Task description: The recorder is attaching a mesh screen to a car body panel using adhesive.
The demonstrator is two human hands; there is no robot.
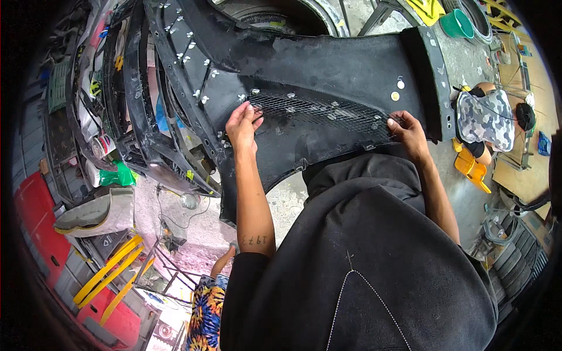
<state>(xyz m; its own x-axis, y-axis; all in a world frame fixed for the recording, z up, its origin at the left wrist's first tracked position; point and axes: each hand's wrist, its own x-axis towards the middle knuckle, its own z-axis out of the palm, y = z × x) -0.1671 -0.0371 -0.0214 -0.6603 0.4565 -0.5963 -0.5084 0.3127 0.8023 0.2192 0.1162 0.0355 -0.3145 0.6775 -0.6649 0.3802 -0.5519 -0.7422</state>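
A long, narrow strip of dark wire mesh [323, 110] lies across a large black car body panel [333, 61]. My left hand [242, 127] pinches the strip's left end between thumb and fingers. At its right end, my right hand [411, 136] grips the mesh edge with thumb and fingertips. Between my hands the mesh spans a recess in the panel, with several small pale spots showing through or near it. More pale fasteners or dabs [186, 59] run along the panel's left part. Two round pale dots [395, 96] mark its right part.
Stacked bumpers [137, 105] stand close on the left. A tyre [287, 17] lies beyond the panel, and a green bucket [456, 24] is at far right. One person in a camouflage top [485, 120] is at right; another in patterned clothing [205, 310] is at lower left.
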